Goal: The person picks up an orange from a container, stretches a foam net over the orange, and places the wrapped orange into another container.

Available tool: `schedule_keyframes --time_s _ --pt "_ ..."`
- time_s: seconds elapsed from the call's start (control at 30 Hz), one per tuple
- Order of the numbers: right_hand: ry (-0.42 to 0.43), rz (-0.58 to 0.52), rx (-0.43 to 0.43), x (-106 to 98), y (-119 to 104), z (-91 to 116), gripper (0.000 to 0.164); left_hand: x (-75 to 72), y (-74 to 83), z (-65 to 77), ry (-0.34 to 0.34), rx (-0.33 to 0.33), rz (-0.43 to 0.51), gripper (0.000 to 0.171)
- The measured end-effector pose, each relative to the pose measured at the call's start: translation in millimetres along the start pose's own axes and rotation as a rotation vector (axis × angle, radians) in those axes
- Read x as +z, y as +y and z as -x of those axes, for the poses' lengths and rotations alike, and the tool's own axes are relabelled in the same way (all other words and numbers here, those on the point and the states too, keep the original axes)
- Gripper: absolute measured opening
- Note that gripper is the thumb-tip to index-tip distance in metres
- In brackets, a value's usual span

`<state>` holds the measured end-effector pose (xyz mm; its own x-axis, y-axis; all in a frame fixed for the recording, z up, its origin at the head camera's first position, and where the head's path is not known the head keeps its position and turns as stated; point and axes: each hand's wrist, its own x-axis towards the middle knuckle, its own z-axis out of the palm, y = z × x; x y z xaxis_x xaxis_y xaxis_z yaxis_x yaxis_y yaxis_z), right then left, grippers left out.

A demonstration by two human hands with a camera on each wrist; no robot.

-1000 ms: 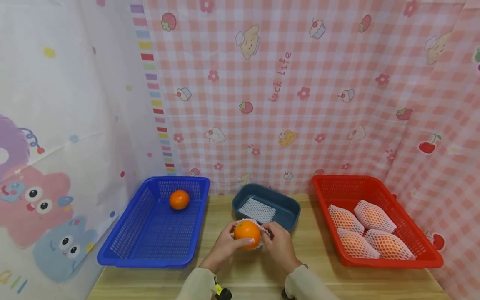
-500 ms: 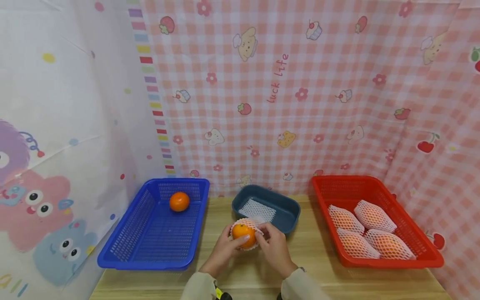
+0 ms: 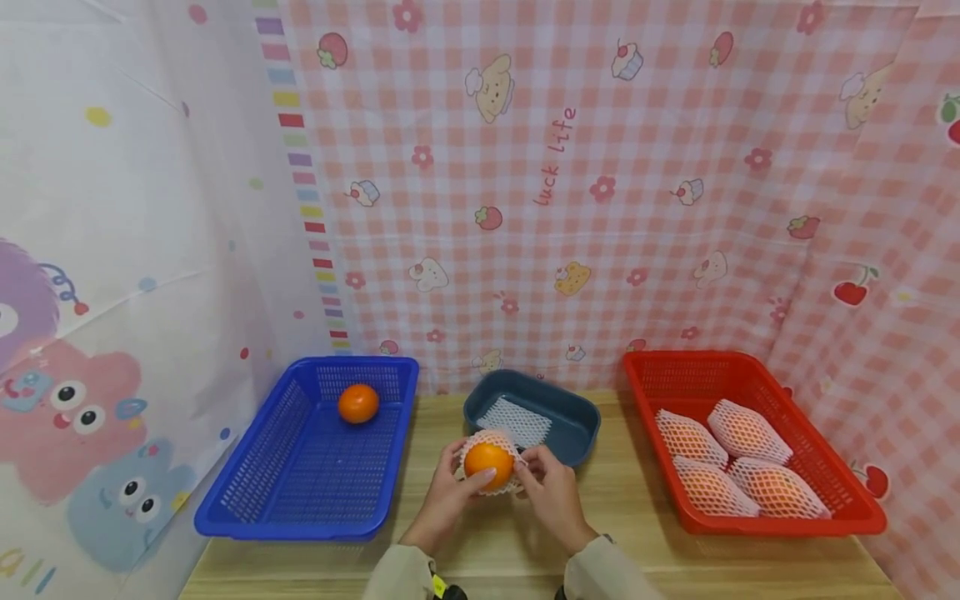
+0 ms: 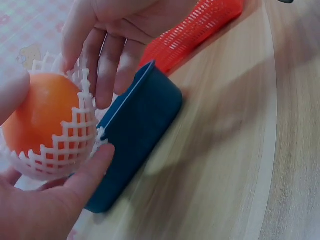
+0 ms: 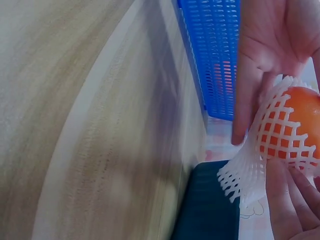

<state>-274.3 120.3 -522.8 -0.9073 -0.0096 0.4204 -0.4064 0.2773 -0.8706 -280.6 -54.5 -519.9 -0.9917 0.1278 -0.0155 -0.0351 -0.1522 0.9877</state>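
An orange point(image 3: 489, 466) sits partly inside a white foam net sleeve point(image 5: 274, 131), its front face bare. My left hand point(image 3: 444, 502) holds fruit and sleeve from the left, thumb on the bare peel. On the other side, my right hand point(image 3: 553, 497) pinches the sleeve's edge between thumb and finger. In the left wrist view, the net wraps the lower and right side of the orange point(image 4: 42, 112). The right wrist view shows the sleeve's narrow tail hanging loose past the fruit.
Behind the hands stands a dark teal tray point(image 3: 577, 417) with flat foam nets point(image 3: 517, 419). At left, a blue basket point(image 3: 300, 525) holds another orange point(image 3: 358, 403). A red basket point(image 3: 780, 525) at right contains several net-wrapped oranges point(image 3: 750, 432). A patterned curtain point(image 3: 525, 167) hangs behind.
The sleeve has come from behind the orange to round its sides and top. My right hand has moved in closer to the fruit, and both hands have shifted slightly left.
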Motion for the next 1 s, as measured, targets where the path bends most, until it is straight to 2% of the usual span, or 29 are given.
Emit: schedule_keyframes --time_s 0.27,0.43,0.63,0.73,0.83,0.93,1.0 --pt "0.043 0.162 -0.121 4 -3 4 0.014 3.5 1.7 3.6 0.057 0.018 0.049 0.08" --pt "0.003 0.164 -0.186 8 -8 9 0.017 2.5 -2.1 0.6 0.096 0.043 0.034 0.081" --pt "-0.039 0.16 -0.218 12 -9 15 0.019 1.4 -3.8 -0.4 0.126 0.094 -0.043 0.072" --pt "-0.078 0.135 -0.22 11 -8 15 0.015 1.3 -2.6 -0.2 0.121 0.097 -0.053 0.072" --pt "-0.087 0.127 -0.264 3 -5 12 0.008 1.1 -0.9 0.6 0.092 0.086 -0.034 0.073" --pt "-0.066 0.182 -0.371 -9 -3 4 0.01 -0.2 -0.2 1.3 0.051 0.092 -0.039 0.072" --pt "-0.078 0.264 -0.458 -18 -3 -3 0.022 -1.5 -0.3 1.9 0.023 0.101 -0.076 0.072"
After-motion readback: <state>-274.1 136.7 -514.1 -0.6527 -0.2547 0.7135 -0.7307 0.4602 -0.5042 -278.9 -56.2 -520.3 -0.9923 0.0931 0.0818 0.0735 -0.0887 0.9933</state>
